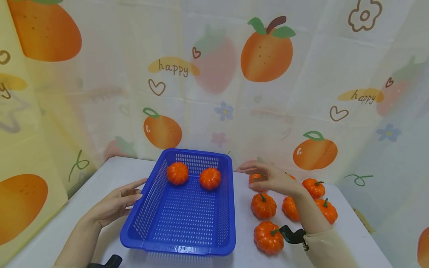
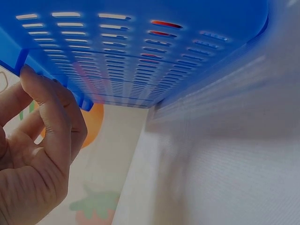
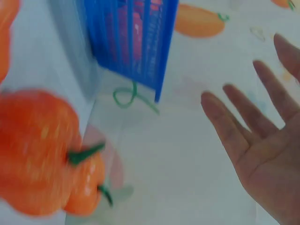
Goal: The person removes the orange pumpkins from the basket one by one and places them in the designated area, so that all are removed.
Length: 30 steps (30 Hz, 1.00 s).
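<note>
A blue plastic basket (image 1: 182, 247) with slotted walls stands on the white table, holding one small orange pumpkin (image 1: 177, 173) at its back left and another pumpkin (image 1: 210, 178) at its back right. Against the outside of its left rim, my left hand (image 1: 112, 204) rests with its fingertips; the left wrist view shows bent fingers (image 2: 56, 108) beside the rim. To the right of the basket, my right hand (image 1: 273, 178) hovers above a pumpkin (image 1: 256, 183), partly covering it. The right wrist view shows those fingers (image 3: 225, 124) spread and holding nothing.
Several green-stemmed pumpkins lie on the table (image 1: 246, 223) right of the basket, including a front pumpkin (image 1: 269, 238), a middle one (image 1: 263, 206) and a back-right one (image 1: 313, 188). My right forearm hides parts of others. A fruit-print curtain (image 1: 214, 85) hangs behind.
</note>
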{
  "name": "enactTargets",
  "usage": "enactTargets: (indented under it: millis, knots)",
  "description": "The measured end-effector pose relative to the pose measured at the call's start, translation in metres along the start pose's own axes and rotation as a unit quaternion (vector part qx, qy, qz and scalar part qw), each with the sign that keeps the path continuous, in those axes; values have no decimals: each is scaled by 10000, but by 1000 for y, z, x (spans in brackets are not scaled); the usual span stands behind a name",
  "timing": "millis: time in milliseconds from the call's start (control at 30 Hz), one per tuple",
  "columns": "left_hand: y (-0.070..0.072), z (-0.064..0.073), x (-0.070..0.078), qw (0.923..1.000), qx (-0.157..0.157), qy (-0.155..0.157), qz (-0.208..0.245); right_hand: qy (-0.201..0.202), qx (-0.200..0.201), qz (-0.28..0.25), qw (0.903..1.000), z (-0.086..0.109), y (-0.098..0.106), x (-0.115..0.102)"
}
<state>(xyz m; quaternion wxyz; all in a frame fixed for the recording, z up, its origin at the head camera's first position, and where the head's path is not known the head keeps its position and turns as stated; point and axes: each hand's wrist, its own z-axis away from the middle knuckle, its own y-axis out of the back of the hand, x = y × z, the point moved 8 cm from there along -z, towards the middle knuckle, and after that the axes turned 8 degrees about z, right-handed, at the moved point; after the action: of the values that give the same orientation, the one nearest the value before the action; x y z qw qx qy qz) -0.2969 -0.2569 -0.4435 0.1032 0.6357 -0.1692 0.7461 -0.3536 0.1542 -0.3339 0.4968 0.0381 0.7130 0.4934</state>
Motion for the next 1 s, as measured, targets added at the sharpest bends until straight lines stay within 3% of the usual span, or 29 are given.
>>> enactTargets:
  millis: [233, 400, 667, 1000]
  knots:
    - [-1, 0, 2, 9999, -94, -78, 33, 178, 324, -126, 9992, -40, -16, -18]
    - [1, 1, 1, 10000, -18, -7, 62, 10, 404, -433, 9982, -62, -30, -21]
    - [-1, 0, 1, 9996, -188, -130, 162, -268, 561, -647, 9960, -93, -50, -13]
    - [-1, 1, 1, 9999, -69, -60, 137, -540, 795, -155, 9953, -117, -72, -13]
